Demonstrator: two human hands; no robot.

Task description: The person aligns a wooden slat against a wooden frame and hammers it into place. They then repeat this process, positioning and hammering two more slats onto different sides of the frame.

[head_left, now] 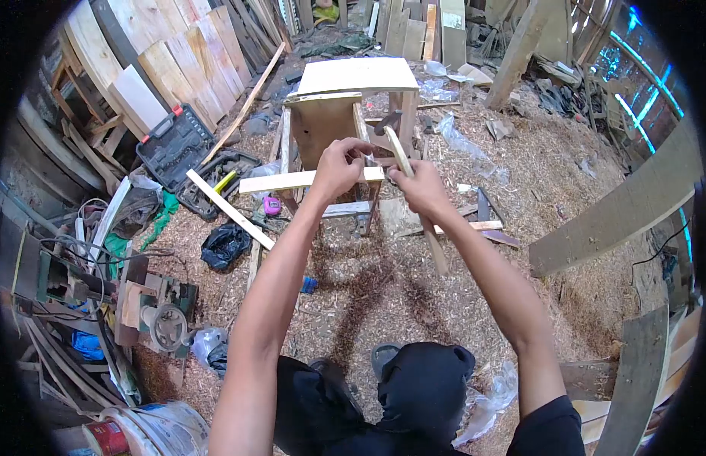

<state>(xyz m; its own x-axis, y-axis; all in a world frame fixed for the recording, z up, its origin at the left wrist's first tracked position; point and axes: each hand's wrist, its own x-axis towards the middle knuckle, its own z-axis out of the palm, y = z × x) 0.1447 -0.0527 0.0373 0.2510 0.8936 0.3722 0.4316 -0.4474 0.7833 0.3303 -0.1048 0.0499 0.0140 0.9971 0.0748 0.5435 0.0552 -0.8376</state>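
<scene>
My right hand (421, 186) is wrapped round the wooden handle of a hammer (401, 152). The hammer's dark head points up and away from me, and the handle's end hangs below my wrist. My left hand (341, 166) is closed, fingertips together, over the right part of a pale wooden strip (277, 182). Whatever sits between those fingertips is too small to make out. The strip lies across the near side of a wooden chair frame (337, 207). Behind it stands a brown panel (318, 129), with a pale board (358, 74) beyond.
Wood shavings cover the ground. On the left lie an open tool case (174, 148), a pink tape measure (271, 205), a black plastic bag (225, 246) and a loose strip (231, 210). A machine with a handwheel (169, 327) stands nearer. Planks (615, 205) lean at right.
</scene>
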